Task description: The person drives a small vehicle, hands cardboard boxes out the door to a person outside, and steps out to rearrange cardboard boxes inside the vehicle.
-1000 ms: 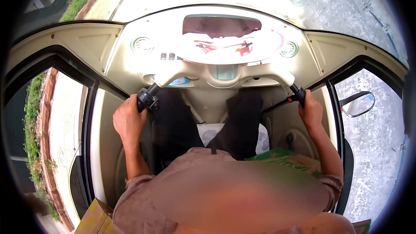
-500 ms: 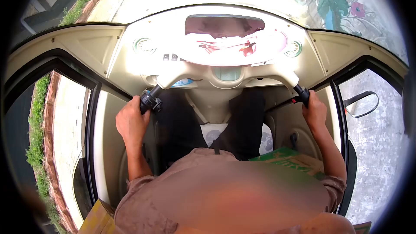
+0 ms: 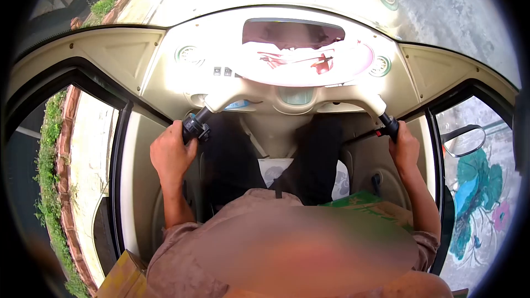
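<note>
I sit in a small enclosed vehicle with both arms stretched to its cream handlebar (image 3: pixel 254 91). My left hand (image 3: pixel 170 152) is wrapped round the black left grip, beside a black switch block (image 3: pixel 194 128). My right hand (image 3: pixel 406 148) is closed round the black right handlebar grip (image 3: pixel 391 127), with a small red button (image 3: pixel 379 132) just inward of it. Between the two grips, the cream dashboard (image 3: pixel 176 83) carries a glossy display panel with reddish reflections (image 3: pixel 298 63). My palms hide most of both grips.
Two rocker switches (image 3: pixel 222 71) sit left of the display. A green carton (image 3: pixel 353 198) lies by my right side and a yellow-brown box (image 3: pixel 124 276) at lower left. Outside are a side mirror (image 3: pixel 465 140), a painted wall (image 3: pixel 486 198) and a planted kerb strip (image 3: pixel 52 187).
The painted flower on the wall has passed from the windscreen to the right side window, so the vehicle has moved forward. Both hands keep their hold, and the handlebar appears slightly further right.
</note>
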`<control>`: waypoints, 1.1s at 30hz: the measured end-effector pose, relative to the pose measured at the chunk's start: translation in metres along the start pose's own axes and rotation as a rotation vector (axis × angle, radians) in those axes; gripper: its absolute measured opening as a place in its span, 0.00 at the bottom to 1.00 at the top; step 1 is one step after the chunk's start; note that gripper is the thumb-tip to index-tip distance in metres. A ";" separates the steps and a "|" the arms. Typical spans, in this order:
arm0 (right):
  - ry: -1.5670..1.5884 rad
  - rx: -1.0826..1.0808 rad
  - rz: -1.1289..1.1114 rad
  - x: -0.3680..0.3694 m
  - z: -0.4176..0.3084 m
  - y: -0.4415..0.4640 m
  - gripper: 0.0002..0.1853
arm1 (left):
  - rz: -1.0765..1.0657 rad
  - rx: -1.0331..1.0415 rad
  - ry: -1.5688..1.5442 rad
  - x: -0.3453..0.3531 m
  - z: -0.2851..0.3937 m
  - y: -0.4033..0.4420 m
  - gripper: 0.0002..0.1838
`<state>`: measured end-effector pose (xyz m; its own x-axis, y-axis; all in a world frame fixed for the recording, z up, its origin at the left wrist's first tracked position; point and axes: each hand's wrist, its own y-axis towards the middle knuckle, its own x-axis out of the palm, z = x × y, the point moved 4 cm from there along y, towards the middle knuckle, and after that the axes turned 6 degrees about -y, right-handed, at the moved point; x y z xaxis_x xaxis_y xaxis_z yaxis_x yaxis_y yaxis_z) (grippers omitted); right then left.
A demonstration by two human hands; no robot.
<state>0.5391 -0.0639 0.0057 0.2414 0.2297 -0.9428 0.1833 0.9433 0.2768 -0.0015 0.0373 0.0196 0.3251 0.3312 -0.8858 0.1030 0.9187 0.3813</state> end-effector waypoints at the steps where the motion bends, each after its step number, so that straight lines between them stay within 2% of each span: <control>1: 0.002 -0.001 0.001 0.000 0.000 -0.002 0.21 | 0.016 0.004 0.005 0.001 0.000 0.000 0.15; 28: 0.001 -0.017 0.031 -0.001 0.000 -0.003 0.20 | 0.007 -0.024 0.100 0.002 0.000 -0.002 0.16; 33: 0.009 -0.005 -0.009 0.001 0.003 -0.002 0.25 | 0.006 -0.029 0.099 0.003 0.001 -0.001 0.16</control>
<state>0.5422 -0.0667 0.0044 0.2313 0.2232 -0.9469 0.1810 0.9465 0.2673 0.0004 0.0376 0.0170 0.2310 0.3546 -0.9060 0.0733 0.9222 0.3797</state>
